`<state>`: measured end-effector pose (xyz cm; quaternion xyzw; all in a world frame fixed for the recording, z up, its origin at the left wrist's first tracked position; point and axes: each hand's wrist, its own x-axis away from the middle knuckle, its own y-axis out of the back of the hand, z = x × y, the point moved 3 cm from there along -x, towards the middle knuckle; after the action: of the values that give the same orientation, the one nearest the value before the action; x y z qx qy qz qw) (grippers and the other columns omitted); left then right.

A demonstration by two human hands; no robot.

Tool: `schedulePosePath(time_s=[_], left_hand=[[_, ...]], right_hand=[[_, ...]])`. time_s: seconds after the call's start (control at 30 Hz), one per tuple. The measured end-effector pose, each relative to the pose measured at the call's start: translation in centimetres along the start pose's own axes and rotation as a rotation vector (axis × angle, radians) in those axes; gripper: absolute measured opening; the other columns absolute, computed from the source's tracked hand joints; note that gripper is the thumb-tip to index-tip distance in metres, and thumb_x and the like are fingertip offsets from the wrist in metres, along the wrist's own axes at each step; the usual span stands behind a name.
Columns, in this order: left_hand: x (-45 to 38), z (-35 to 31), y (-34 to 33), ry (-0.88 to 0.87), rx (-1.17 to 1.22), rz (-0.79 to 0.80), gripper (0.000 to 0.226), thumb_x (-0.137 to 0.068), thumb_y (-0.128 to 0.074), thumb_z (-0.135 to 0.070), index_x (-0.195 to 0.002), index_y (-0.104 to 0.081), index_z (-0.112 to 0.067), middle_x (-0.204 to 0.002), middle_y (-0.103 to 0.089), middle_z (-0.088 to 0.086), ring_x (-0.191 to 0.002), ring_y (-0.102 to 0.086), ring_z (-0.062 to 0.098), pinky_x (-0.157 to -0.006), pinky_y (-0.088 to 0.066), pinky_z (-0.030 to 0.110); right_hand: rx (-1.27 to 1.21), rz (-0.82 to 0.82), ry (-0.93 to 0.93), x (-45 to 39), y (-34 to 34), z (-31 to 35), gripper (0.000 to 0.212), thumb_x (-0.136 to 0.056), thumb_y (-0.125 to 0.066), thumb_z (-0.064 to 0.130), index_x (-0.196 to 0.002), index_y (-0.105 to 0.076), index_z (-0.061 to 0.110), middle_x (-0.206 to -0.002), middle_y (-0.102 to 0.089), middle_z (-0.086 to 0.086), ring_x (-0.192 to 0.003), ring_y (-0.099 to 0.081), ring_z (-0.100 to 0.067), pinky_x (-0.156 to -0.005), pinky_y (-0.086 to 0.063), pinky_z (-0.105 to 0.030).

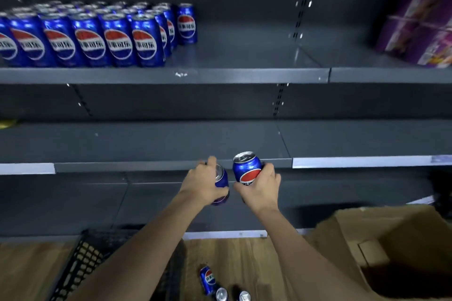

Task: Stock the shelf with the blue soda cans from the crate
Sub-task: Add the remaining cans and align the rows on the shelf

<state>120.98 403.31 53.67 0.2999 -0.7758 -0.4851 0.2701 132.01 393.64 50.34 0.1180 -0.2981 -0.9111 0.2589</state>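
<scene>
My left hand [203, 184] is wrapped around a blue soda can [222, 182], mostly hidden behind the fingers. My right hand [260, 187] grips a second blue can [245, 168], tilted, logo facing me. Both hands are raised in front of the edge of the middle shelf [146, 166]. On the upper shelf [244, 76], at the left, stand several rows of blue cans [88, 36], with one can [187, 23] at the right end at the back. Three more cans [208, 280] lie low on the floor next to the black crate [83, 264].
A purple multipack [415, 24] sits on the upper shelf at the far right. An open cardboard box [391, 247] stands at the lower right on the wooden floor. The middle and lower shelves are dark grey.
</scene>
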Motion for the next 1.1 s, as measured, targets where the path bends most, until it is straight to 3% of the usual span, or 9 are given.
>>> schedulePosePath(time_s=[0.27,0.5,0.73,0.87,1.1], left_hand=[[0.1,-4.1,10.6,-0.055,0.030,-0.167,0.058,-0.068,-0.073,-0.041,-0.105,-0.035,-0.018,-0.110,-0.053,0.009,-0.100,-0.054,0.033,-0.077,-0.046,0.036],[-2.1,-5.5,18.7,-0.082,0.039,-0.307,0.051,-0.071,-0.071,-0.040,-0.104,-0.037,-0.020,-0.106,-0.052,0.008,-0.100,-0.051,0.032,-0.075,-0.040,0.034],[-6.6,-5.1,24.3,-0.154,0.031,-0.390,0.063,-0.072,-0.071,-0.037,-0.123,-0.041,-0.014,-0.118,-0.051,0.011,-0.103,-0.052,0.030,-0.079,-0.043,0.036],[-9.7,-4.7,26.5,-0.166,0.017,-0.418,0.070,-0.074,-0.071,-0.035,-0.132,-0.038,-0.013,-0.129,-0.044,0.012,-0.115,-0.047,0.032,-0.092,-0.042,0.039],[-15.5,-3.4,28.4,-0.154,-0.019,-0.406,0.075,-0.074,-0.069,-0.038,-0.136,-0.037,-0.012,-0.134,-0.042,0.014,-0.119,-0.045,0.036,-0.091,-0.041,0.039]], right_hand=[[-0.144,-0.091,0.079,-2.0,4.7,7.0,0.074,-0.062,-0.080,0.027,-0.121,-0.040,0.008,-0.105,-0.047,-0.002,-0.107,-0.037,-0.022,-0.085,-0.040,-0.029],[-0.284,-0.137,0.221,-5.5,6.9,13.7,0.074,-0.063,-0.078,0.025,-0.126,-0.042,0.011,-0.107,-0.051,0.001,-0.105,-0.037,-0.018,-0.078,-0.036,-0.023],[-0.328,-0.222,0.288,-10.2,6.4,19.1,0.071,-0.062,-0.081,0.032,-0.122,-0.048,0.013,-0.114,-0.055,-0.001,-0.107,-0.044,-0.021,-0.082,-0.039,-0.026],[-0.324,-0.274,0.300,-12.8,5.6,21.3,0.071,-0.065,-0.082,0.033,-0.123,-0.047,0.013,-0.117,-0.054,-0.001,-0.106,-0.041,-0.021,-0.083,-0.034,-0.023],[-0.378,-0.277,0.281,-16.9,3.1,24.2,0.066,-0.067,-0.081,0.029,-0.122,-0.048,0.014,-0.114,-0.055,0.002,-0.098,-0.035,-0.014,-0.080,-0.032,-0.021]])
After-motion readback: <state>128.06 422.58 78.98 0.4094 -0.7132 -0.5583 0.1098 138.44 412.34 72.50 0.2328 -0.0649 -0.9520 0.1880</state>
